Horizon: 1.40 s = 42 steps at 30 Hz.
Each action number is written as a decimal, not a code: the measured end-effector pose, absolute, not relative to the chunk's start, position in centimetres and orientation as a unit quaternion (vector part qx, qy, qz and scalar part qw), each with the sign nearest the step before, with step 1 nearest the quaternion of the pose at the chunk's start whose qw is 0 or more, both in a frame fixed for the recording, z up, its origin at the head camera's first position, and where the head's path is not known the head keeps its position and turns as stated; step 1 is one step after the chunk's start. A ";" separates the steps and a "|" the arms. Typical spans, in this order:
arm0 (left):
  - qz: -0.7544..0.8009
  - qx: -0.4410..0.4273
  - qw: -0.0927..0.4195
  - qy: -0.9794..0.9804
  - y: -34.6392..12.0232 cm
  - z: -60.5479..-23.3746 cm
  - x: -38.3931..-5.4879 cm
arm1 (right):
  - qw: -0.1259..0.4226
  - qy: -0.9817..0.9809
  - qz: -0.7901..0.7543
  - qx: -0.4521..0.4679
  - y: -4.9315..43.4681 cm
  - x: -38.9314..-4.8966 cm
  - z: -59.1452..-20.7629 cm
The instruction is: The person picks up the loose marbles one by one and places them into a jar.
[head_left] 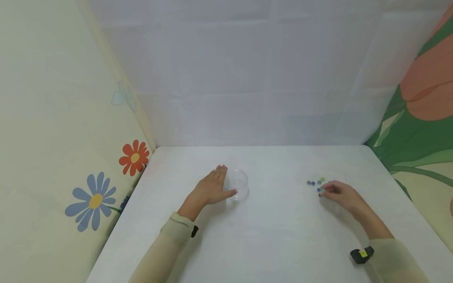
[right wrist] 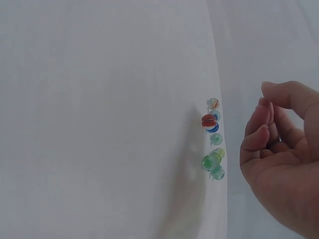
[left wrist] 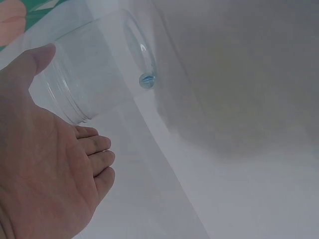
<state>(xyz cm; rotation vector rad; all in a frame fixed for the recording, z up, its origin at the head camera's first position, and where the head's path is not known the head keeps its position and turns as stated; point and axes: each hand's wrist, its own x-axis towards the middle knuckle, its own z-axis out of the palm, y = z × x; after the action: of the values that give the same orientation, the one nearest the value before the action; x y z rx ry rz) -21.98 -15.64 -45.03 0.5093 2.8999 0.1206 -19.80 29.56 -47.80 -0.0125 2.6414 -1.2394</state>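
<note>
A clear jar stands on the white table, and my left hand is beside its left side. The fingers are straight, with the thumb reaching along the jar's near side. One blue-tinted marble lies at the bottom of the jar in the left wrist view. Over on the right, my right hand is at a loose group of marbles, its fingers loosely bent and the thumb apart from the forefinger. No marble shows in its grasp. Among them are a red marble and a green marble.
The white table spans the space between both arms. A pale cloth wall rises along its back edge. Flower-patterned cloth borders the left side, and a large tulip print the right. Each wrist wears a dark band device.
</note>
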 end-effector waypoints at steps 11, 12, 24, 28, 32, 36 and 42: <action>0.044 0.172 0.096 0.979 -15.8 -45.0 -21.9 | 0.117 0.891 -0.439 -0.004 28.3 -19.9 -47.8; 0.044 0.172 0.094 0.980 -15.8 -45.0 -22.0 | 0.117 0.890 -0.441 -0.004 28.2 -19.9 -47.8; 0.048 0.173 0.093 0.979 -15.8 -45.2 -22.0 | 0.110 0.874 -0.472 -0.023 27.0 -19.6 -47.1; 0.047 0.172 0.092 0.980 -15.7 -45.2 -21.9 | 0.110 0.870 -0.480 -0.025 26.5 -19.4 -46.9; 0.049 0.170 0.092 0.980 -15.7 -45.1 -21.9 | 0.112 0.867 -0.485 -0.025 26.0 -19.4 -47.0; 0.049 0.170 0.093 0.980 -15.7 -45.2 -22.0 | 0.112 0.865 -0.488 -0.029 25.6 -19.5 -47.0; 0.046 0.171 0.094 0.980 -15.6 -45.2 -22.0 | 0.103 0.864 -0.490 -0.050 24.9 -19.5 -46.9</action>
<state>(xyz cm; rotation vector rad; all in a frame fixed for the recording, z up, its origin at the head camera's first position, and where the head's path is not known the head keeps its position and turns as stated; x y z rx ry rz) -21.98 -15.62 -45.16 0.5062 2.9072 0.1376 -19.53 24.92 -46.90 -0.1476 2.5496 -1.4459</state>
